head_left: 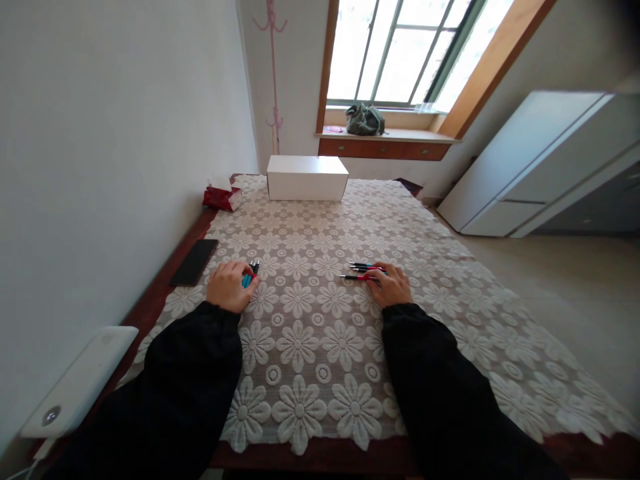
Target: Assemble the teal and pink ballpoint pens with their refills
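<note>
Head view, left fingers (244, 269) curled around several pens (255, 268), right fingers (384, 277) pinching one pen (353, 277) beside other pens (359, 267)

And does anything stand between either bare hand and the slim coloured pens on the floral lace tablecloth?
Nothing visible does: the right hand holds a red-and-black pen, and the left hand curls around blue and red pens.
</note>
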The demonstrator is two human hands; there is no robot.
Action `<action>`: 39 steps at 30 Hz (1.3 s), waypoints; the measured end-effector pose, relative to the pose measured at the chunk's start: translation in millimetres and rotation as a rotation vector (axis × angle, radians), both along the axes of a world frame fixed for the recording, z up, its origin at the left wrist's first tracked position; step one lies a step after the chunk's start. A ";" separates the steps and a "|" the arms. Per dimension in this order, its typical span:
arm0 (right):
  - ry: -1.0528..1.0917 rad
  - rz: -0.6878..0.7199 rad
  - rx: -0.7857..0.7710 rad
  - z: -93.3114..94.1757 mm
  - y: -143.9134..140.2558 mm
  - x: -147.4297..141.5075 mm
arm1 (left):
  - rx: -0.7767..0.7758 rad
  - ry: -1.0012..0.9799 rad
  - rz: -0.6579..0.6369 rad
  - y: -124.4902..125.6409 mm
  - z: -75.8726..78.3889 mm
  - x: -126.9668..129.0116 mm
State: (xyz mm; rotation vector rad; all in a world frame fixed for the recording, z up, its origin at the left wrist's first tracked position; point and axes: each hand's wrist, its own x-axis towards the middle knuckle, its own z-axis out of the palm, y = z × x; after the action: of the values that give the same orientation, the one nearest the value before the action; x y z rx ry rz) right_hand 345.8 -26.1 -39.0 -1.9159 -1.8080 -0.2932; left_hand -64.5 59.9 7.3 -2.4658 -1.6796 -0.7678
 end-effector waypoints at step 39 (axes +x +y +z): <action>0.689 0.685 -0.314 15.0 -41.2 -139.2 | -1.151 -1.165 -0.496 -71.5 -2.3 66.5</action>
State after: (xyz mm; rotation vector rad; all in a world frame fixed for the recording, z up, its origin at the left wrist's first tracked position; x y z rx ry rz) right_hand 206.6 -67.3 -23.9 -1.2033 -1.9157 0.8167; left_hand 1.9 -11.6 5.0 -3.6434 -2.2233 -2.0878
